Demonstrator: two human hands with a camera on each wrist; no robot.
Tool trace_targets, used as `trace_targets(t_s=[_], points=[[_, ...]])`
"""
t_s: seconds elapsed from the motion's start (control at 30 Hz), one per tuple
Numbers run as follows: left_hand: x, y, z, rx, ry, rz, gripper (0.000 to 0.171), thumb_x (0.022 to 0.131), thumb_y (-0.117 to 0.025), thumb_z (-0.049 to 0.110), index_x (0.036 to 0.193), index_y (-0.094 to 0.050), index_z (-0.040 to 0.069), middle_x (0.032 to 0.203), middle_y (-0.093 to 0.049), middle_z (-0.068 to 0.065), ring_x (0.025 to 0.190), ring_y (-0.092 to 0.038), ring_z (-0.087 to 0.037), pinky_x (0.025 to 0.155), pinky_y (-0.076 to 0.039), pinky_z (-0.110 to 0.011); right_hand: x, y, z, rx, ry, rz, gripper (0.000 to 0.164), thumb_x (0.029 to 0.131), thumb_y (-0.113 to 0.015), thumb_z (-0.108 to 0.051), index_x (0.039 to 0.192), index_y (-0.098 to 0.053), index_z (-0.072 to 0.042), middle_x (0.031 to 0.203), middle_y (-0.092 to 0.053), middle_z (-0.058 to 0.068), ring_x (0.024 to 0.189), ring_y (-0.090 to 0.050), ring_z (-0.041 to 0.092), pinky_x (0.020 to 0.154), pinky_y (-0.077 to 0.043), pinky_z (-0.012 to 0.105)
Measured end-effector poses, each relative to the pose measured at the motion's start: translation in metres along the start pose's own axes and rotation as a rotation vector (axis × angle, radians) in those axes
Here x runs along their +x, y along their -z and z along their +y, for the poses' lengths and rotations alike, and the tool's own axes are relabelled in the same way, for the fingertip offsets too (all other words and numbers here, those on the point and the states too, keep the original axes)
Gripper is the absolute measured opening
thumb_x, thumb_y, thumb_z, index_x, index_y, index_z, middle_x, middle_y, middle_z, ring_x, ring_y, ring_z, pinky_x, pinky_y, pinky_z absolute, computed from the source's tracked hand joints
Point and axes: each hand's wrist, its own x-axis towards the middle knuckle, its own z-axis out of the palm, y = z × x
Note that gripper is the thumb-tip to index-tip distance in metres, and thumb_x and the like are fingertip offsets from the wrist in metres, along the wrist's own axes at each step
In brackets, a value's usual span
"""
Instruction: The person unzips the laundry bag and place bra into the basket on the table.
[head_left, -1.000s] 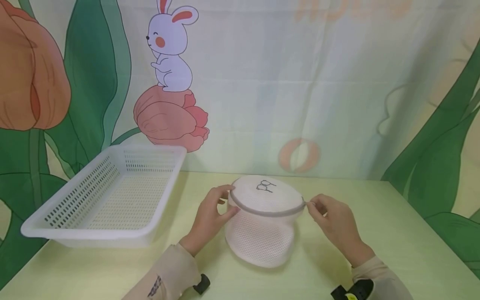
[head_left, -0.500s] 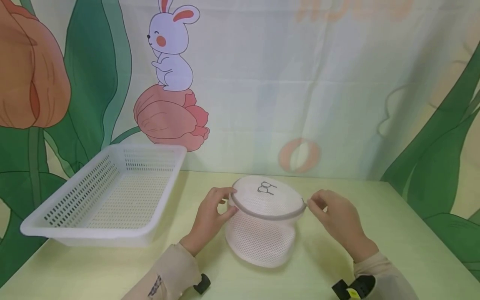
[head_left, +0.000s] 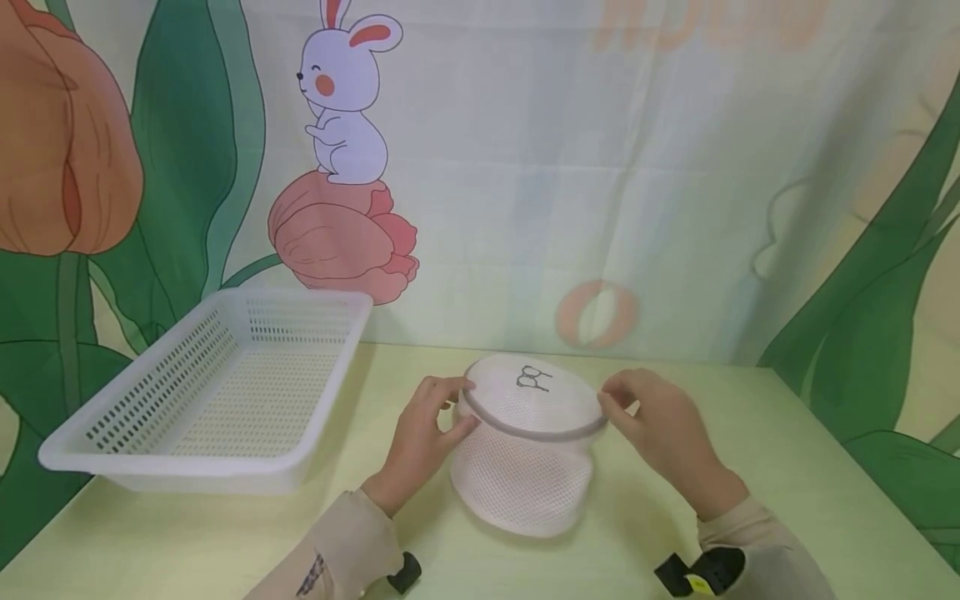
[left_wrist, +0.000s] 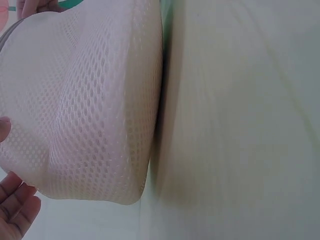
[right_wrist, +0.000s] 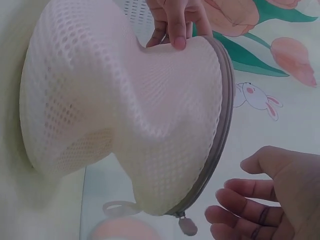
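A white mesh laundry bag [head_left: 525,483] stands on the table, its round top tilted toward me. A grey zipper [right_wrist: 226,117] runs around the rim, and a small dark drawing [head_left: 534,379] marks the top. At the left rim my left hand [head_left: 420,429] pinches the mesh, thumb in front and fingers behind. My right hand [head_left: 667,425] is by the right rim. The right wrist view shows its thumb and fingers [right_wrist: 245,207] apart, with nothing between them. The zipper pull [right_wrist: 188,226] hangs free beside those fingers.
A white perforated plastic basket [head_left: 180,465] stands at the left of the pale yellow-green table [head_left: 787,467]. Behind the table hangs a cloth backdrop [head_left: 495,167] with tulips and a rabbit. Black straps [head_left: 405,573] sit at the wrists.
My right hand has let go of the zipper pull at the right end of the rim and shifted slightly up and left. My left hand keeps its hold on the bag.
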Motion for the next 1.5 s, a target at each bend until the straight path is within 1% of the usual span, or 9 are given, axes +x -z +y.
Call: trace_targets(t_s=[0.27,0.43,0.53,0.63,0.8,1.07,1.17,1.3,1.5], points=[[-0.001,-0.002,0.003,-0.002,0.009,0.007,0.040,0.077,-0.079,0.010,0.112,-0.061,0.012,0.099,-0.056,-0.008,0.093,-0.060,-0.027,0.081,-0.055,-0.039,0.002,-0.004,-0.023,0.088,0.052,-0.049,0.009,0.083,-0.072,-0.014,0.090,-0.067,-0.010,0.082,-0.066,0.000,0.075,-0.061,0.013,0.064,-0.050,0.025],[-0.002,-0.002,0.005,0.014,0.013,0.007,0.040,0.077,-0.079,0.012,0.113,-0.061,0.013,0.100,-0.056,-0.008,0.093,-0.060,-0.024,0.080,-0.055,-0.037,0.003,-0.008,-0.036,0.096,0.129,-0.055,0.011,0.080,-0.075,-0.015,0.085,-0.066,-0.012,0.080,-0.063,-0.001,0.071,-0.057,0.010,0.061,-0.048,0.021],[-0.003,-0.002,0.006,0.026,0.015,0.008,0.040,0.077,-0.079,0.012,0.113,-0.061,0.014,0.099,-0.056,-0.007,0.092,-0.060,-0.023,0.079,-0.054,-0.034,0.004,-0.011,-0.042,0.108,0.181,-0.043,0.011,0.078,-0.076,-0.015,0.082,-0.066,-0.012,0.078,-0.062,-0.001,0.069,-0.056,0.009,0.060,-0.048,0.019],[-0.003,-0.002,0.007,0.024,0.013,0.010,0.041,0.077,-0.079,0.012,0.113,-0.060,0.013,0.098,-0.056,-0.010,0.091,-0.059,-0.023,0.078,-0.054,-0.034,0.004,-0.013,-0.046,0.112,0.239,-0.024,0.011,0.076,-0.076,-0.015,0.082,-0.067,-0.010,0.077,-0.062,0.000,0.068,-0.057,0.010,0.059,-0.050,0.018],[-0.003,-0.002,0.008,0.015,0.004,0.014,0.041,0.076,-0.079,0.011,0.112,-0.060,0.013,0.096,-0.056,-0.012,0.090,-0.060,-0.025,0.077,-0.054,-0.039,0.005,-0.016,-0.051,0.065,0.320,0.008,0.015,0.073,-0.077,-0.015,0.083,-0.067,-0.009,0.079,-0.063,0.001,0.070,-0.060,0.012,0.059,-0.051,0.020],[-0.004,-0.003,0.010,0.011,-0.012,0.018,0.039,0.076,-0.079,0.010,0.111,-0.061,0.012,0.093,-0.055,-0.009,0.087,-0.058,-0.024,0.075,-0.054,-0.040,0.006,-0.021,-0.054,-0.060,0.333,-0.016,0.021,0.071,-0.080,-0.021,0.085,-0.067,-0.011,0.083,-0.063,0.001,0.077,-0.061,0.013,0.060,-0.054,0.022],[-0.004,-0.003,0.010,0.015,-0.016,0.020,0.039,0.076,-0.080,0.010,0.110,-0.062,0.012,0.093,-0.055,-0.008,0.087,-0.058,-0.024,0.075,-0.054,-0.040,0.005,-0.022,-0.054,-0.078,0.335,-0.012,0.022,0.071,-0.080,-0.021,0.085,-0.068,-0.010,0.084,-0.063,0.001,0.079,-0.062,0.014,0.061,-0.055,0.023],[-0.005,-0.004,0.009,0.032,-0.035,0.027,0.038,0.076,-0.080,0.009,0.109,-0.062,0.012,0.092,-0.054,-0.007,0.085,-0.058,-0.023,0.072,-0.053,-0.033,0.005,-0.023,-0.054,-0.086,0.349,-0.003,0.020,0.071,-0.079,-0.020,0.084,-0.068,-0.009,0.084,-0.064,0.002,0.079,-0.061,0.014,0.062,-0.055,0.024],[-0.007,-0.005,0.007,0.040,-0.056,0.035,0.037,0.076,-0.080,0.010,0.109,-0.063,0.012,0.095,-0.053,-0.006,0.086,-0.058,-0.021,0.066,-0.051,-0.028,0.004,-0.026,-0.050,-0.107,0.414,0.014,0.016,0.072,-0.077,-0.018,0.082,-0.069,-0.009,0.081,-0.063,0.001,0.073,-0.058,0.012,0.058,-0.052,0.021]])
